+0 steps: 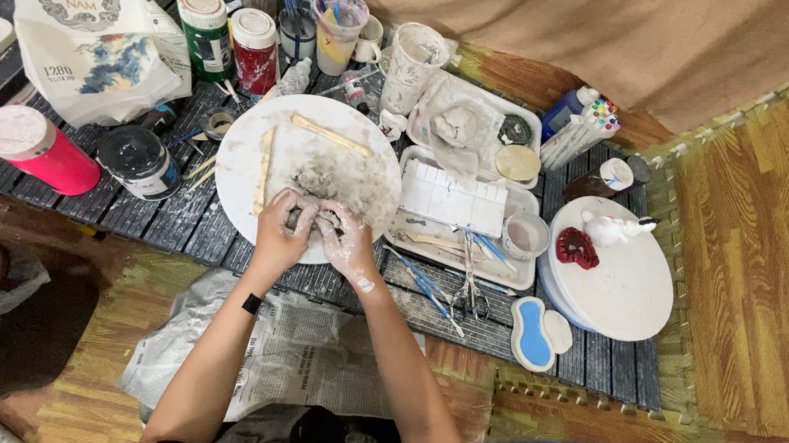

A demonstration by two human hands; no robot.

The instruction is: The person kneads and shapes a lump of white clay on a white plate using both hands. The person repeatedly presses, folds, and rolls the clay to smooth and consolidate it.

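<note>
1. Resting at the near edge of a round white board (253, 140), a small grey lump of clay (309, 218) sits between both hands. Its long axis cannot be told; the fingers cover most of it.
2. The left hand (282, 228) is curled around the left side of the lump, fingers bent inward and pressed to the clay, grasping it.
3. The right hand (346, 239) mirrors it on the right side, fingers bent and smeared with grey clay, also gripping the lump. The two hands touch at the fingertips.
4. A smear of grey clay residue (342, 177) spreads over the board just beyond the hands.
5. Two pale wooden sticks lie on the board: one (263, 170) runs roughly away from the person at the left, the other (331, 135) lies slantwise across the far side.
6. A white tray (519, 277) stands just right of the board, with scissors (470, 285) across its near rim.
7. A second round white board (628, 290) at far right carries a red piece (578, 247) and a small white figure (611, 228).
</note>
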